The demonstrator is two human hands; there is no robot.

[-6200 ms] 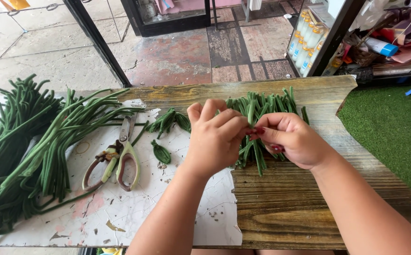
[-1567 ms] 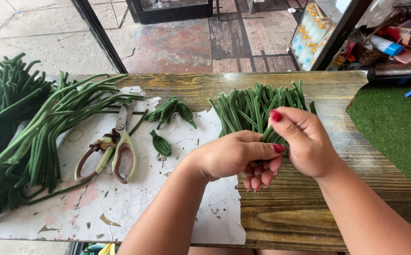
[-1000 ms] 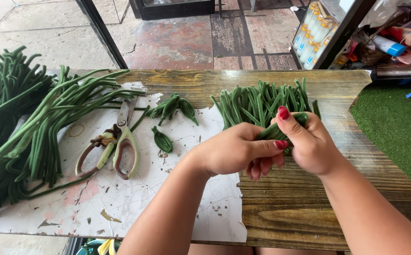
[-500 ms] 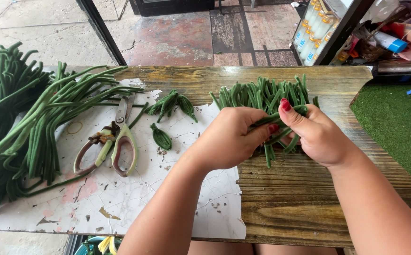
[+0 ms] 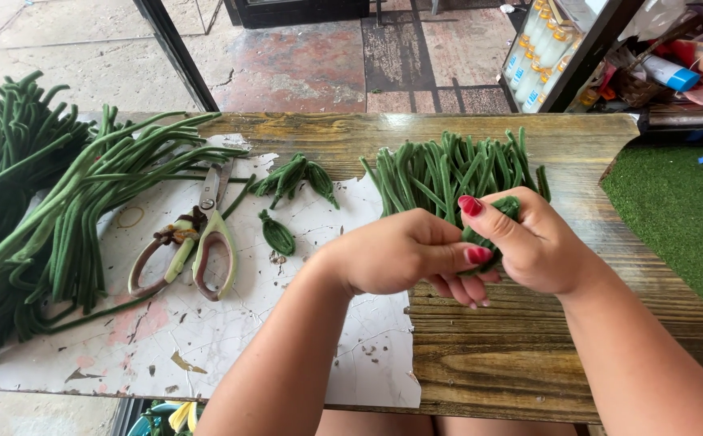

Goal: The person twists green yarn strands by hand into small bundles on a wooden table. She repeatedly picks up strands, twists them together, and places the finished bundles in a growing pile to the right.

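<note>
Both hands fold one green strip; a few folded leaves done.
Left hand [image 5: 404,258] and right hand [image 5: 533,246] pinch the green strip [image 5: 506,208], seemingly half-folded; folded leaves [image 5: 291,178] on the counter [image 5: 513,355], long stems [image 5: 69,210] uncut.

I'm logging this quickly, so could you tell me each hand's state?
Left hand: closed on the green stem.
Right hand: closed on the same green stem.

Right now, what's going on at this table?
A person is working a short green stem piece between both hands: the left hand pinches it from the side and the right hand grips it. Behind the hands lies a pile of cut green stems. Scissors and a few folded green pieces rest on the white board, with long stems heaped at the left.
</note>
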